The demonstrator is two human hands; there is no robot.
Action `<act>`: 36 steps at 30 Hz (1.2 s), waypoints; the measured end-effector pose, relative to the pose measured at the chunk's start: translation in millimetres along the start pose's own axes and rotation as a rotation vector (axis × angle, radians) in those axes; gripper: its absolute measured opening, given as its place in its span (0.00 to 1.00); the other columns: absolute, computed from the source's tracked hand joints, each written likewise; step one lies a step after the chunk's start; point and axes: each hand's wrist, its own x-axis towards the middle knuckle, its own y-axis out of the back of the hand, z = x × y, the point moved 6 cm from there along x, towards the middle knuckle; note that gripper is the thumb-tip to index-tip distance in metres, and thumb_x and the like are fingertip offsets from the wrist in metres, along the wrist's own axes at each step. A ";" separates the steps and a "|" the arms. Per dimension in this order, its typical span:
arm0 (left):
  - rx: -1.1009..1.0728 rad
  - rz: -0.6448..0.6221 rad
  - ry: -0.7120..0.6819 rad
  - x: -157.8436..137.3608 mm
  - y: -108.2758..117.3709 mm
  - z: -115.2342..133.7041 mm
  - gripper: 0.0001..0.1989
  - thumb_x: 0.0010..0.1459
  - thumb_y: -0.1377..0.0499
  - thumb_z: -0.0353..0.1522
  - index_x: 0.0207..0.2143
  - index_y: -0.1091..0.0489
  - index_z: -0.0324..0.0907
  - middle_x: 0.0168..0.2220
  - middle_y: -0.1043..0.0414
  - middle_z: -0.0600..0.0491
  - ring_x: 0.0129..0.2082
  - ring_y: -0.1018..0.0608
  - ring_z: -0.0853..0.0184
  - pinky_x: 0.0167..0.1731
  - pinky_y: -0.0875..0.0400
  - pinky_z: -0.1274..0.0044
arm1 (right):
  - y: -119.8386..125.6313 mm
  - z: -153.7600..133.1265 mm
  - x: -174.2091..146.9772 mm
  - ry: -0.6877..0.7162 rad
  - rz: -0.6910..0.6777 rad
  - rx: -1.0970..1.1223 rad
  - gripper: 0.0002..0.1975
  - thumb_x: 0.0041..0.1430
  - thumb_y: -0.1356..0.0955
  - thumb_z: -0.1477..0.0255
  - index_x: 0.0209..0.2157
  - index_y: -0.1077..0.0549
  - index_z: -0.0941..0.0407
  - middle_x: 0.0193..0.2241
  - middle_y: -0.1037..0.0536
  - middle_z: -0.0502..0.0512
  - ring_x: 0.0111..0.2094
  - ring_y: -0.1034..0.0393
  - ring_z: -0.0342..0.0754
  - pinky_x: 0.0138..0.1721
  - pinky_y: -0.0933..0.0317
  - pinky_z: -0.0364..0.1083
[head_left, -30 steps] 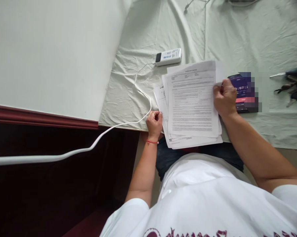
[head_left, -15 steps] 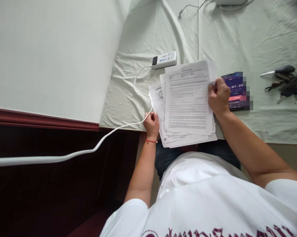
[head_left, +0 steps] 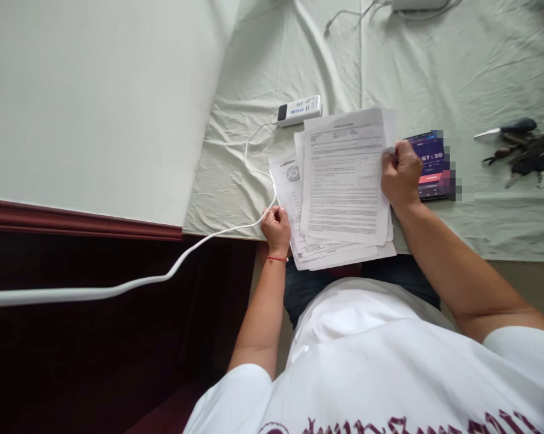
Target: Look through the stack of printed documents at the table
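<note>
Your right hand (head_left: pixel 401 178) is curled, pinching the top sheet's right edge; your left hand (head_left: pixel 276 228) is closed on the paper stack (head_left: pixel 342 187) at its lower-left corner. Sheets are fanned, uneven, not squared yet, so sorting looks barely begun. The stack is printed w/ text, lying at the cloth-covered bench (head_left: pixel 236 175) near edge. Phone (head_left: pixel 428 164), keys (head_left: pixel 523 150), white adapter (head_left: pixel 299 110) + cable (head_left: pixel 172 271) nearby, probably a charger.

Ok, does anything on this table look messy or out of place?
The stack of papers is fanned askew, sheets offset, its near edge overhanging the table. The right hand pinches the top sheets; the left hand grips the stack's lower left corner.
</note>
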 end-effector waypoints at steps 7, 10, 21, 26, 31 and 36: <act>0.005 0.090 -0.001 -0.9 4.2 -5.4 0.10 0.63 0.45 0.35 0.27 0.35 0.47 0.27 0.30 0.53 0.32 0.26 0.62 0.42 0.31 0.71 | -10.7 13.4 3.6 -0.025 -0.010 0.058 0.16 0.66 0.34 0.55 0.28 0.36 0.48 0.24 0.32 0.51 0.31 0.33 0.53 0.34 0.39 0.52; 0.016 0.087 0.001 -0.9 3.3 -5.9 0.11 0.63 0.45 0.36 0.26 0.36 0.47 0.26 0.30 0.53 0.32 0.26 0.62 0.42 0.31 0.71 | -14.7 18.3 5.4 -0.023 -0.023 0.098 0.16 0.66 0.34 0.53 0.29 0.36 0.48 0.24 0.33 0.50 0.30 0.35 0.52 0.32 0.40 0.52; 0.018 0.083 0.027 -0.8 3.5 -5.5 0.10 0.62 0.43 0.33 0.26 0.33 0.46 0.25 0.30 0.54 0.30 0.26 0.64 0.39 0.31 0.72 | -10.7 10.6 2.1 0.007 -0.029 0.032 0.14 0.67 0.34 0.56 0.30 0.34 0.48 0.25 0.32 0.51 0.32 0.34 0.53 0.34 0.39 0.53; 0.021 0.067 0.032 -0.1 3.0 -4.3 0.11 0.63 0.43 0.32 0.25 0.33 0.45 0.25 0.30 0.54 0.31 0.26 0.63 0.39 0.32 0.72 | -11.1 10.9 2.2 -0.013 -0.036 0.075 0.13 0.65 0.34 0.60 0.28 0.36 0.49 0.25 0.32 0.51 0.31 0.34 0.52 0.35 0.38 0.53; 0.017 0.066 0.039 -0.2 3.1 -3.1 0.11 0.62 0.42 0.31 0.26 0.32 0.46 0.26 0.29 0.54 0.31 0.26 0.63 0.39 0.32 0.72 | -10.7 8.8 1.8 -0.010 -0.038 0.074 0.14 0.64 0.34 0.57 0.28 0.37 0.48 0.25 0.32 0.51 0.31 0.36 0.52 0.34 0.38 0.52; 0.010 0.058 0.044 -0.5 3.2 -3.2 0.10 0.62 0.42 0.32 0.26 0.33 0.46 0.25 0.30 0.55 0.30 0.27 0.64 0.39 0.32 0.73 | -12.8 7.1 0.7 0.001 -0.070 0.074 0.14 0.65 0.34 0.59 0.28 0.37 0.48 0.26 0.31 0.51 0.31 0.35 0.52 0.36 0.38 0.53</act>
